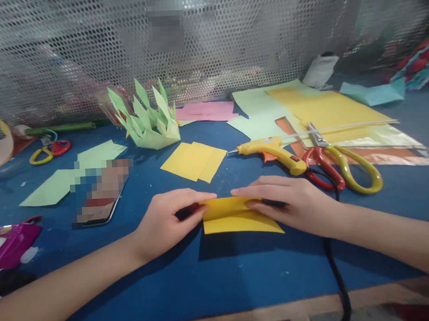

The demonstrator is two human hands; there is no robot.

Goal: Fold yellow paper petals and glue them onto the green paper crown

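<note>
Yellow sheet (239, 224) held between two hands over the near middle of a blue table (164, 292). The sheet's long axis runs left to right, nearly parallel to the table's near edge; its ends point to the two hands. A lengthwise bend divides it into a curved far part and a flatter near part, and the long near edge faces the person, its right corner reaching farther out than its left. A shadow lies on the table below that edge.

The left hand (167, 215) pinches the left end narrowly, thumb nearer the person and fingers along the far edge. The right hand (292, 199) grips the right end in the same manner, its thumb on the bent part.

Beyond the hands, two overlapping yellow squares (184, 162) lie flat. To their right is the glue gun (271, 150), nozzle pointing left, tip just beside the squares. Large scissors (317, 159) lie next to its handle, blades directed away from the person, over stacked paper (326, 106). A black cord (335, 269) passes beneath the right forearm and over the table's near edge. Farther left: a green paper crown (157, 132) and a partly pixelated phone (101, 200).
</note>
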